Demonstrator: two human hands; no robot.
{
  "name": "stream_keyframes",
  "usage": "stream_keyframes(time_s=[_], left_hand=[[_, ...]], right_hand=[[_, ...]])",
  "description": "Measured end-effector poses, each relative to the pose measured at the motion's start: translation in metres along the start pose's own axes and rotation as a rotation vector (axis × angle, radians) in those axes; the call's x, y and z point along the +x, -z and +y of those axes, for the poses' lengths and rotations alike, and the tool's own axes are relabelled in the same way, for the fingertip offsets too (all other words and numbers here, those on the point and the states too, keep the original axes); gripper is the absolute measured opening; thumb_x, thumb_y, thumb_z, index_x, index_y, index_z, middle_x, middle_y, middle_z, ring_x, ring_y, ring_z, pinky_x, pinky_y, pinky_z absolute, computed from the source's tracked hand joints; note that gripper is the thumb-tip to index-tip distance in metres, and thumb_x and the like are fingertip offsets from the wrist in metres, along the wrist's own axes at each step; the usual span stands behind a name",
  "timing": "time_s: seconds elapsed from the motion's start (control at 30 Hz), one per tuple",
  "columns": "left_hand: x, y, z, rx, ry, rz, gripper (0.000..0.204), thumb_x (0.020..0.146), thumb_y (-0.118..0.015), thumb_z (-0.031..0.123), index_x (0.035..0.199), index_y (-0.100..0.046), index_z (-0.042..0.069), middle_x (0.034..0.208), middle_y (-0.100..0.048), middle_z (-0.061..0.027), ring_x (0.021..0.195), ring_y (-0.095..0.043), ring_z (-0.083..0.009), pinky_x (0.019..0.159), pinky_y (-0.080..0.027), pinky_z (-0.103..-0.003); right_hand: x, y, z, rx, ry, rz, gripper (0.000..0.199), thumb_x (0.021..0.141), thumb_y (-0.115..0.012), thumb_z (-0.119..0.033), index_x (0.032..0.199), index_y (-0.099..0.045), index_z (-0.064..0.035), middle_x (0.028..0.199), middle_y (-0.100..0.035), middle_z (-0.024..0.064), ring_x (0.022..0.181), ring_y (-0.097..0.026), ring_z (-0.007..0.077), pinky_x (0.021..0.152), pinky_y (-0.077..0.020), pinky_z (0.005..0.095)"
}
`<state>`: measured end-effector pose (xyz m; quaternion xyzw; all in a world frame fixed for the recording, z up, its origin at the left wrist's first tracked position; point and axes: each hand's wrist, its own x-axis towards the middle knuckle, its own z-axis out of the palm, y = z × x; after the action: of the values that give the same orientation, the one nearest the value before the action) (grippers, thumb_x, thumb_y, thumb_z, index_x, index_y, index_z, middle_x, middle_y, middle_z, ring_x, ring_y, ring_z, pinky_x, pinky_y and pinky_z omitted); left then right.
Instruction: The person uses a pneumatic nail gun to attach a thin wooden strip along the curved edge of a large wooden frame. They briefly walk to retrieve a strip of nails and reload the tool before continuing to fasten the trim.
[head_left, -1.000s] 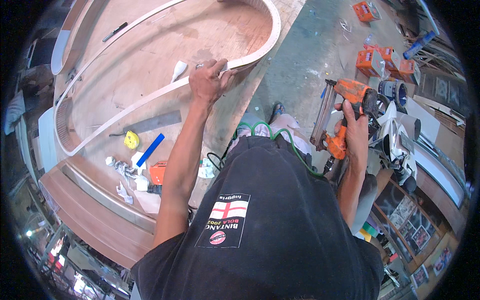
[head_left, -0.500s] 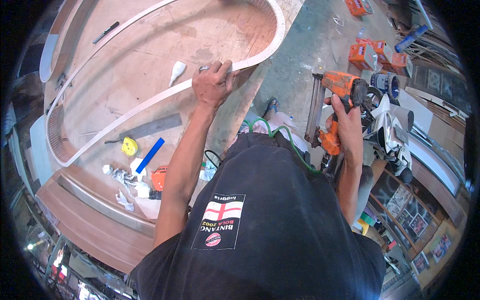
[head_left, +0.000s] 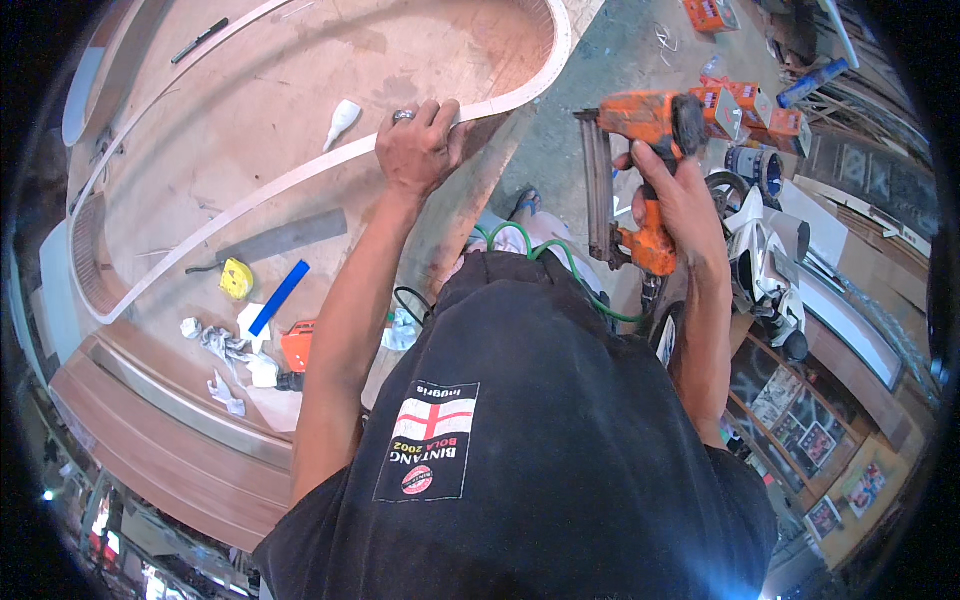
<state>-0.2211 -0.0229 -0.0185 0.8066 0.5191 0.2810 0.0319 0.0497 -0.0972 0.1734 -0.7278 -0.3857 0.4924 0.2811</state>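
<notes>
My left hand [head_left: 418, 152] is wrapped over the pale edge of a long looped frame [head_left: 498, 104], which stands on edge on a wooden worktop [head_left: 290, 85]. A white squeeze bottle [head_left: 344, 120] lies inside the loop, close to that hand. Off to the right, beyond the worktop's edge, my right hand [head_left: 690, 208] grips an orange nail gun [head_left: 648, 118] by its handle. The gun's dark magazine is apart from the frame. A green coiled air hose [head_left: 575, 275] runs across my waist toward the gun's lower end.
A yellow tape measure [head_left: 236, 279], a blue strip [head_left: 279, 298], a grey flat strip [head_left: 290, 237] and crumpled scraps [head_left: 225, 345] lie on the worktop. A black marker [head_left: 200, 40] lies at the far left. Orange boxes [head_left: 718, 112] sit on the floor to the right.
My right hand has lifted the nail gun farther away and slightly left. My left hand keeps its hold on the frame; the whole view has shifted slightly.
</notes>
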Motion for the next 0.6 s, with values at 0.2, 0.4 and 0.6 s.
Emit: stream_keyframes(time_s=[0.2,0.4,0.6], left_hand=[[-0.003,-0.005,-0.001,0.018,-0.003,0.009,0.025,0.084,-0.076,0.038,0.099,-0.07,0.019,0.084,-0.064,-0.0001,0.077,-0.066,-0.0203,0.071,-0.047,-0.037],[-0.003,-0.006,0.002,0.076,-0.004,0.02,0.026,0.084,-0.074,0.041,0.097,-0.068,0.019,0.087,-0.063,0.0004,0.076,-0.065,-0.021,0.071,-0.044,-0.037],[-0.01,-0.016,0.009,0.135,0.05,0.082,0.039,0.077,-0.076,0.055,0.086,-0.067,0.019,0.086,-0.063,0.0007,0.074,-0.063,-0.0225,0.074,-0.041,-0.042]], right_hand=[[0.026,-0.013,-0.019,-0.084,0.121,-0.141,0.047,0.105,-0.063,-0.042,0.133,-0.057,-0.0053,0.1,-0.069,0.0043,0.053,-0.055,0.0077,0.047,-0.0439,0.0224],[0.039,-0.011,-0.025,-0.155,0.119,-0.128,0.052,0.103,-0.064,-0.048,0.131,-0.059,-0.0047,0.099,-0.069,0.0039,0.053,-0.055,0.0071,0.045,-0.043,0.0223],[0.033,-0.014,-0.021,-0.154,0.107,-0.144,0.051,0.099,-0.067,-0.053,0.121,-0.063,-0.0078,0.097,-0.065,0.0008,0.057,-0.057,0.0075,0.049,-0.0448,0.0243]])
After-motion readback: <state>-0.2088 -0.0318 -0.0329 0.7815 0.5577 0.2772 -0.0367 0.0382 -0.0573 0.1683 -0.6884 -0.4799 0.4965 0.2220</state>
